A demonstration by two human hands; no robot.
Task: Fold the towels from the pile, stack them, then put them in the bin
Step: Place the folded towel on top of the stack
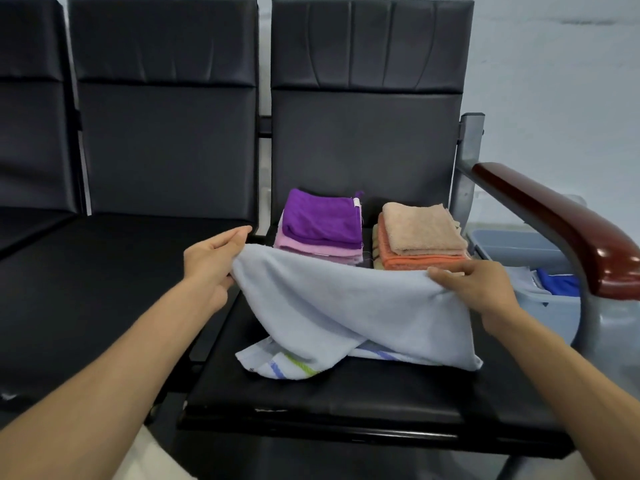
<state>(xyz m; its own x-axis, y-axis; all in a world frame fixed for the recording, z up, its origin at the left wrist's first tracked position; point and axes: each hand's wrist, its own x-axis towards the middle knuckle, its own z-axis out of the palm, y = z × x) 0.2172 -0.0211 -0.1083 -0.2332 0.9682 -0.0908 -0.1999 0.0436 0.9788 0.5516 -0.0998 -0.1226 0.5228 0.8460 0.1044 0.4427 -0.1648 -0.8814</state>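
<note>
You have the pale blue towel [346, 306] lifted over the near part of the black seat [346, 393], its far edge stretched between your hands and its striped hem trailing on the cushion. Your left hand [211, 265] pinches the far-left corner, fingers and thumb closed on the cloth. Your right hand [474, 289] clamps the far-right edge, fingers curled over the top.

The towel looks light, soft and limp: it sags in the middle and twists on itself where it meets the seat, so it will not hold a line unaided. Keep your hold at the corners, not mid-edge, and keep the span taut so the twist can fall out before you lay it flat; terry should grip well and is unlikely to slip.

Beyond it, against the backrest, sit two folded stacks, the purple stack [320, 223] on the left and the tan and orange stack [420, 237] on the right. The grey bin [540, 303] waits on the right, past the wooden armrest [561, 223].
</note>
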